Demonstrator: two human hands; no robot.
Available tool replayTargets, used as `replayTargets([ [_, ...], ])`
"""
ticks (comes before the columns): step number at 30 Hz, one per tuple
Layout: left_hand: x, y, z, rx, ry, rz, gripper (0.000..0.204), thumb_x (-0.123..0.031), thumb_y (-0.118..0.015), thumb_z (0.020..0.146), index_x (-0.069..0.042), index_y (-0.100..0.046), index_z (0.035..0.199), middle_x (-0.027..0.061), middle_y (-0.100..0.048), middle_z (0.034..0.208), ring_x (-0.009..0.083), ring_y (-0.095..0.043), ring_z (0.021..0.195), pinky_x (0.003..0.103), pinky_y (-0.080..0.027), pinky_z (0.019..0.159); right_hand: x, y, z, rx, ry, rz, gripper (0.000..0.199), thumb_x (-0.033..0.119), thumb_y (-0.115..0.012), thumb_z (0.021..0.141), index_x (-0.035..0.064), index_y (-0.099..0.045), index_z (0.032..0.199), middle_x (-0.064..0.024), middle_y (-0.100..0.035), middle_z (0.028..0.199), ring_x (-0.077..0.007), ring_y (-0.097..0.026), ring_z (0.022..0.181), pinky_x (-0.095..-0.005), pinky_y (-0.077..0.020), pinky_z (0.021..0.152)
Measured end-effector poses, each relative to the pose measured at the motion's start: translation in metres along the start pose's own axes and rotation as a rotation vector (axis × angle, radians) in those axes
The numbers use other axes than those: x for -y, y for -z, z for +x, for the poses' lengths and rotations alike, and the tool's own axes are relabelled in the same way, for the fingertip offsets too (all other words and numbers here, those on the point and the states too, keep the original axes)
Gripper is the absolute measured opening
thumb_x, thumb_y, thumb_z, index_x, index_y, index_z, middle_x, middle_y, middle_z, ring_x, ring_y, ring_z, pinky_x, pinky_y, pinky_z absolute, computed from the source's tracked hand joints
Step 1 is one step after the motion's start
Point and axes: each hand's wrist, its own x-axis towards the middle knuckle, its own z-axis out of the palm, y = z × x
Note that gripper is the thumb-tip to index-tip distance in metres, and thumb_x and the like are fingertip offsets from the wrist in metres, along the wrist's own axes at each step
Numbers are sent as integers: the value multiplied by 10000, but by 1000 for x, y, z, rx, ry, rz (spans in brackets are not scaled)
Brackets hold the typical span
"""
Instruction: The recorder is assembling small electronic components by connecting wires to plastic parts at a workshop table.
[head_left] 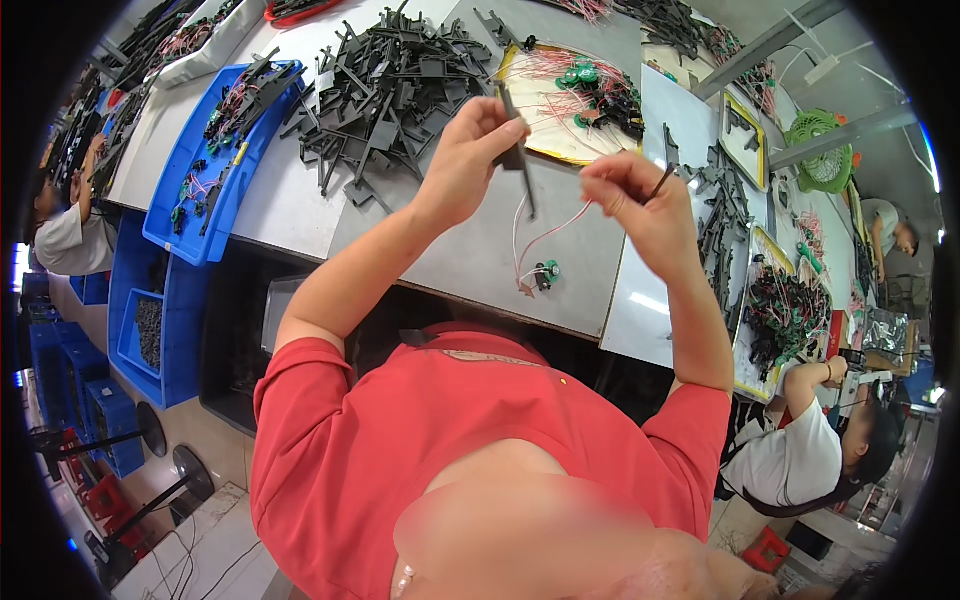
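My left hand [465, 165] is closed on a long, narrow black plastic part [516, 158], held up above the grey worktop [440, 250]. To its right, my right hand [645, 205] pinches a thin pinkish wire [556, 230] between thumb and forefinger. A dark slender thing [663, 180] shows at the fingers of that hand; its kind cannot be made out. The wire loops down to a small green and black component [546, 274] lying on the worktop near its front edge. A second, pale wire rises from there toward the black part.
A large heap of black plastic parts [390, 90] covers the worktop's far left. Beyond my hands, a yellow-rimmed tray [520, 135] bears wired components. A blue bin [165, 225] stands left; another yellow-edged tray [745, 370] lies right. Co-workers sit on both sides.
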Motion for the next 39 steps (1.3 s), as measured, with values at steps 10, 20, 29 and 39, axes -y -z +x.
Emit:
replayTargets([
  [10,4,-33,21,256,69,-28,208,-179,-606,860,-44,-547,1008,-28,-548,863,42,-500,799,200,-404,725,14,0,-4,5,37,-37,186,47,-622,815,49,-638,1001,5,-626,788,-50,-528,714,-194,-429,650],
  [20,-4,-42,37,450,173,-176,290,-254,-441,945,-18,-546,1078,51,-569,988,122,-533,967,293,-423,861,31,10,-7,166,209,-228,133,2,-665,748,33,-673,877,-39,-639,727,-98,-569,672,-220,-447,653],
  [29,-8,-42,11,629,431,-60,334,-228,-451,938,2,-489,1178,101,-626,990,148,-607,880,268,-485,785,39,34,5,105,548,-668,190,-4,-705,646,79,-659,811,-32,-631,712,-180,-598,669,-274,-478,610],
  [39,-5,-43,0,641,395,31,224,-176,-423,945,-22,-573,1008,44,-643,854,78,-576,767,226,-448,664,27,40,7,53,478,-708,172,50,-716,666,74,-659,826,-38,-626,722,-172,-580,664,-269,-458,577],
])
